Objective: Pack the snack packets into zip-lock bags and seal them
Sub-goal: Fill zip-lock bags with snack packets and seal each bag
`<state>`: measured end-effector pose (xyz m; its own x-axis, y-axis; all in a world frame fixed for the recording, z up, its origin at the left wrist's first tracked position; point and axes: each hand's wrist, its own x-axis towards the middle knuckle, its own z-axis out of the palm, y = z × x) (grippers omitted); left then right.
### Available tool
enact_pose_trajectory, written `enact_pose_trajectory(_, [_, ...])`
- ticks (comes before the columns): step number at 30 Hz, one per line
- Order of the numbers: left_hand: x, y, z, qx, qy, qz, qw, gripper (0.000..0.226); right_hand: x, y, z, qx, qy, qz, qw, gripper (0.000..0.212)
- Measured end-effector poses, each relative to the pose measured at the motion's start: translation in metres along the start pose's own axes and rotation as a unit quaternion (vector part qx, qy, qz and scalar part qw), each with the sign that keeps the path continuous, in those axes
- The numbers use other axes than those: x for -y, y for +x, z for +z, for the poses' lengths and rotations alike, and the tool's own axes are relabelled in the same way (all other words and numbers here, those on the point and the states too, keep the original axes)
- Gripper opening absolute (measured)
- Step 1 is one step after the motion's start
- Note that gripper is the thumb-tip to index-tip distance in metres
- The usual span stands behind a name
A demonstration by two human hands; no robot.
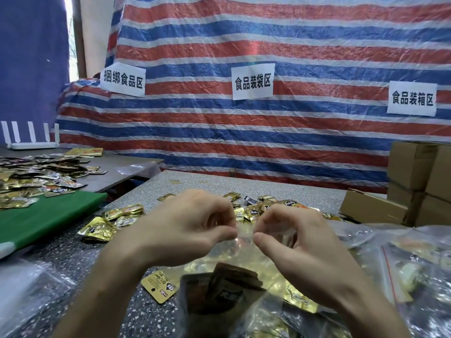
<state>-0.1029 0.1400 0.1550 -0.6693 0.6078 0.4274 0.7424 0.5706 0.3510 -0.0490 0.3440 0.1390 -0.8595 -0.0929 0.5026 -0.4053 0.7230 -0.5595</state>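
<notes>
A clear zip-lock bag (pixel 241 262) stands in front of me over the speckled table (pixel 80 259), with gold and dark brown snack packets (pixel 227 286) inside it. My left hand (pixel 185 225) pinches the bag's top edge between thumb and fingers. Close beside it, my right hand (pixel 295 237) pinches the same edge, the two thumbs a few centimetres apart. Loose gold snack packets (pixel 114 222) lie scattered on the table beyond the hands.
Filled zip-lock bags (pixel 405 269) lie at the right, empty clear bags (pixel 31 289) at the left. Cardboard boxes (pixel 419 184) stack at the far right. A green board (pixel 46 215) and a grey table with several packets (pixel 36 176) stand at the left.
</notes>
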Motion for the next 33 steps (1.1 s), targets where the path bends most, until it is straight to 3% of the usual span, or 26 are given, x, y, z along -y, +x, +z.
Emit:
enact_pose_trajectory(3, [-0.003, 0.000, 0.002, -0.008, 0.023, 0.016, 1.000, 0.016, 0.000, -0.001, -0.001, 0.006, -0.002, -0.021, 1.000, 0.023])
enact_pose_trajectory(7, [-0.007, 0.000, 0.005, -0.007, 0.015, 0.040, 0.999, 0.017, 0.000, 0.000, -0.004, 0.009, -0.013, -0.043, 0.999, 0.010])
enact_pose_trajectory(15, [0.008, -0.008, -0.012, 0.022, -0.059, 0.012, 0.998, 0.012, -0.003, 0.001, -0.006, -0.018, 0.004, 0.004, 1.000, 0.010])
enact_pose_trajectory(19, [0.007, -0.003, -0.004, 0.031, -0.016, -0.007, 0.999, 0.015, 0.001, -0.003, -0.006, -0.010, -0.051, -0.028, 0.998, 0.012])
enact_pose_trajectory(23, [-0.001, 0.000, 0.001, 0.026, -0.020, 0.033, 0.999, 0.015, 0.007, -0.005, -0.005, -0.009, -0.091, -0.050, 0.995, 0.010])
enact_pose_trajectory(29, [0.012, -0.008, -0.013, 0.075, -0.094, -0.005, 0.993, 0.017, 0.007, -0.005, -0.007, -0.016, -0.099, -0.007, 0.995, 0.007])
enact_pose_trajectory(33, [0.015, -0.006, -0.012, 0.037, -0.067, 0.002, 0.997, 0.016, 0.009, -0.007, -0.005, -0.013, -0.135, -0.010, 0.991, 0.010])
